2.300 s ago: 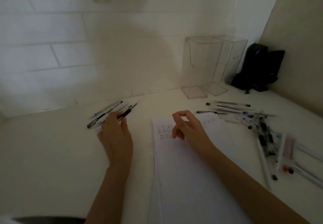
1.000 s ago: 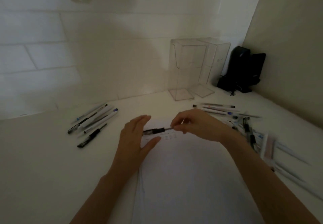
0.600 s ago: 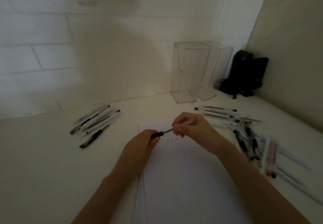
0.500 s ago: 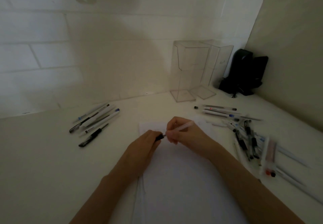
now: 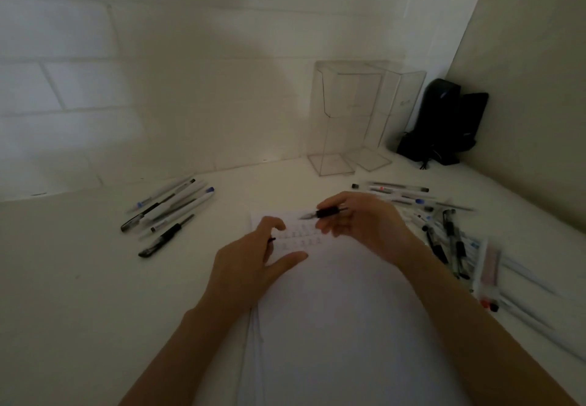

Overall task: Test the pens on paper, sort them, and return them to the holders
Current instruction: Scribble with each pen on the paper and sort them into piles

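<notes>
Right grip (image 5: pixel 364 225) first: pinched a slim pen with a black rubber sleeve (image 5: pixel 326 212) at that sleeve, close to the pale pointed tip. Aimed the tip toward the counter's left edge and held it just above the white sheet of paper (image 5: pixel 333 326), over rows of small test scribbles (image 5: pixel 301 237). Rested the left grip (image 5: pixel 247 263) on the paper's left side, thumb stretched out, fingers curled over what looked like a small black cap (image 5: pixel 271 240).

Judged the pen light, stiff and probably smooth along its barrel, mostly hidden in the palm, so apt to roll or slip. Took the rubber sleeve for the surest hold, low enough to steer the tip. Judged the cap tiny and easily dropped, best pushed on straight. Judged the paper thin and liable to slide, so worth pinning flat.

Noted a small group of loose pens (image 5: pixel 168 212) toward the counter's left edge, a larger heap of pens (image 5: pixel 444 234) by the right edge, and two tall clear plastic holders (image 5: pixel 342 120) near the back right corner, no pens visible inside.
</notes>
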